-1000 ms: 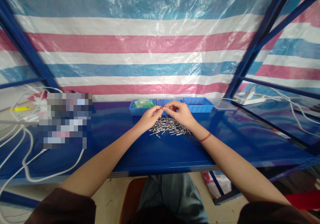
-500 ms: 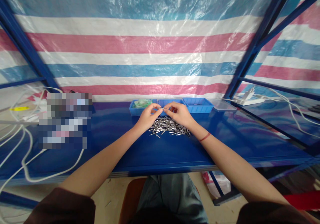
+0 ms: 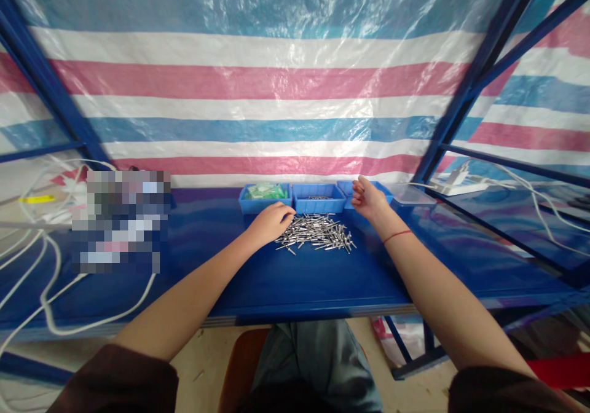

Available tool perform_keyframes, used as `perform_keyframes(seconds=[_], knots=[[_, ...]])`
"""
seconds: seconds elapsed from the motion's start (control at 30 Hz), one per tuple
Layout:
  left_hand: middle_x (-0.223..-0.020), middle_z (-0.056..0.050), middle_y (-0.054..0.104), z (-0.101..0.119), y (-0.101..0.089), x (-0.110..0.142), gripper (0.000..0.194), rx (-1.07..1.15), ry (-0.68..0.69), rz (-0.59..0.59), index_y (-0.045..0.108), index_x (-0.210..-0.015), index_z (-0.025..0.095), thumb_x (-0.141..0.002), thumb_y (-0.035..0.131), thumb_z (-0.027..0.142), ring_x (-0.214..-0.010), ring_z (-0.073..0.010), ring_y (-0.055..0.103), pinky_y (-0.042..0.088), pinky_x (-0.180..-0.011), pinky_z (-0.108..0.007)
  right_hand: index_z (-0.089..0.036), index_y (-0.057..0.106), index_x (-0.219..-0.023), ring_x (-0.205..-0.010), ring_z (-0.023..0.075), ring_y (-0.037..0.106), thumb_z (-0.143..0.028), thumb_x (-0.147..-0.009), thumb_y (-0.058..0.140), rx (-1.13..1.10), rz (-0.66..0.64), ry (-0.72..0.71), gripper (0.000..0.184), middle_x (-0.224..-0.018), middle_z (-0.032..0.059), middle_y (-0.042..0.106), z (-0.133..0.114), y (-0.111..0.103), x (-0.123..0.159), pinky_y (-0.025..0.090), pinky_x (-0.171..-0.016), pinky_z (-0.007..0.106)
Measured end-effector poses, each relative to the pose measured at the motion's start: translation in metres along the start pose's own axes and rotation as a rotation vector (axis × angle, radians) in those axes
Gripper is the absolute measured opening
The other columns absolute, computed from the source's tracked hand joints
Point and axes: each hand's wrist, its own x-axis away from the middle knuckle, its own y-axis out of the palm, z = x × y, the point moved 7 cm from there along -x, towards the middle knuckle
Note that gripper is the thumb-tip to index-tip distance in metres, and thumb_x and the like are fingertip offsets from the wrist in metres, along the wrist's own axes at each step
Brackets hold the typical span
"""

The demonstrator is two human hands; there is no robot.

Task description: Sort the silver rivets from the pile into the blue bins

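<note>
A heap of thin silvery metal pins, which look like blind rivets (image 3: 316, 232), lies loose on the blue table. My left hand (image 3: 273, 221) is at the heap's left edge, palm down. Its fingers bend inward and their tips are mostly hidden. My right hand (image 3: 369, 199) is raised over the front of the right blue bin (image 3: 386, 193), its fingers curled in. Whatever either hand holds, I cannot make out. Between the hands stands the middle blue bin (image 3: 319, 205) with a few similar pins inside. The left blue bin (image 3: 265, 206) holds green and clear plastic bags (image 3: 265, 191).
To the right sit a clear plastic lid or tray (image 3: 412, 194) and a white power strip (image 3: 461, 182). White cables (image 3: 55, 302) loop over the table's left side beside a blurred-out area. Blue frame posts (image 3: 465, 93) and a striped sheet (image 3: 276, 81) surround the table.
My hands were together above the heap with a thin metal pin between them. They have parted: the right moved right to its bin, the left dropped slightly to the heap's edge.
</note>
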Motion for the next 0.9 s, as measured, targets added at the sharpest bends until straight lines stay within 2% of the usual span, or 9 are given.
perform_keyframes(seconds=[0.13,0.23,0.33,0.47,0.53,0.6,0.73,0.9], knots=[[-0.104,-0.01,0.067,-0.006,0.009,-0.001,0.028,-0.053,-0.01,-0.082,0.071,-0.104,0.018,-0.088,0.049,0.024,-0.1,-0.023,0.062,0.045,-0.094,-0.036,-0.02,0.053,-0.071,-0.037,0.0046,0.024,-0.037,-0.08,0.058,-0.17,0.08,0.278,0.02,-0.051,-0.0066,0.038,0.011,0.01,0.014,0.017,-0.032,0.02],[-0.097,-0.005,0.071,-0.011,0.012,-0.003,0.025,-0.013,-0.06,-0.12,0.074,-0.096,0.022,-0.086,0.052,0.026,-0.094,-0.0209,0.063,0.047,-0.087,-0.031,-0.017,0.059,-0.076,-0.04,0.0041,0.029,-0.027,-0.078,0.057,-0.155,0.033,0.321,0.01,-0.058,-0.0044,0.046,0.009,0.031,0.027,0.018,-0.034,0.019],[-0.092,-0.002,0.072,-0.014,0.013,-0.004,0.02,0.034,-0.093,-0.118,0.075,-0.089,0.023,-0.083,0.056,0.028,-0.086,-0.0192,0.063,0.047,-0.079,-0.029,-0.016,0.062,-0.074,-0.042,0.005,0.032,-0.026,-0.077,0.057,0.042,-0.072,0.223,0.012,-0.06,-0.0029,0.049,0.004,0.048,0.033,0.021,-0.036,0.02],[-0.089,-0.003,0.069,-0.014,0.015,-0.003,0.019,-0.003,-0.102,-0.115,0.072,-0.088,0.023,-0.083,0.055,0.029,-0.084,-0.0193,0.062,0.046,-0.076,-0.03,-0.016,0.062,-0.063,-0.054,0.0097,0.047,-0.026,-0.076,0.056,0.467,-0.282,-0.074,0.018,-0.06,0.0001,0.057,-0.004,0.069,0.037,0.036,-0.05,0.024],[-0.093,-0.004,0.067,-0.014,0.016,-0.002,0.02,-0.059,-0.121,-0.106,0.071,-0.089,0.023,-0.086,0.052,0.029,-0.088,-0.0211,0.061,0.045,-0.078,-0.033,-0.016,0.065,-0.065,-0.062,0.0128,0.054,-0.024,-0.076,0.056,0.648,-0.389,-0.203,0.017,-0.066,0.0014,0.063,-0.004,0.079,0.043,0.041,-0.061,0.027],[-0.097,-0.006,0.064,-0.013,0.015,-0.001,0.022,-0.087,-0.133,-0.071,0.069,-0.09,0.022,-0.089,0.047,0.029,-0.094,-0.0228,0.06,0.045,-0.081,-0.036,-0.016,0.069,-0.074,-0.065,0.0138,0.057,-0.021,-0.076,0.056,0.757,-0.458,-0.273,0.015,-0.074,0.0023,0.068,-0.002,0.086,0.049,0.043,-0.066,0.029],[-0.097,-0.006,0.063,-0.008,0.008,-0.003,0.022,0.009,-0.102,0.061,0.063,-0.09,0.019,-0.092,0.042,0.028,-0.097,-0.0215,0.058,0.045,-0.086,-0.036,-0.016,0.071,-0.088,-0.066,0.0139,0.06,-0.022,-0.075,0.06,0.753,-0.517,-0.342,0.018,-0.083,0.0042,0.072,-0.003,0.097,0.059,0.046,-0.066,0.029],[-0.089,-0.004,0.064,0.002,0.004,-0.005,0.016,0.188,-0.034,0.143,0.059,-0.088,0.018,-0.091,0.044,0.024,-0.088,-0.0179,0.06,0.046,-0.084,-0.031,-0.017,0.07,-0.077,-0.069,0.0146,0.062,-0.028,-0.079,0.059,0.618,-0.463,-0.387,0.016,-0.08,0.004,0.072,-0.011,0.102,0.063,0.047,-0.067,0.029]])
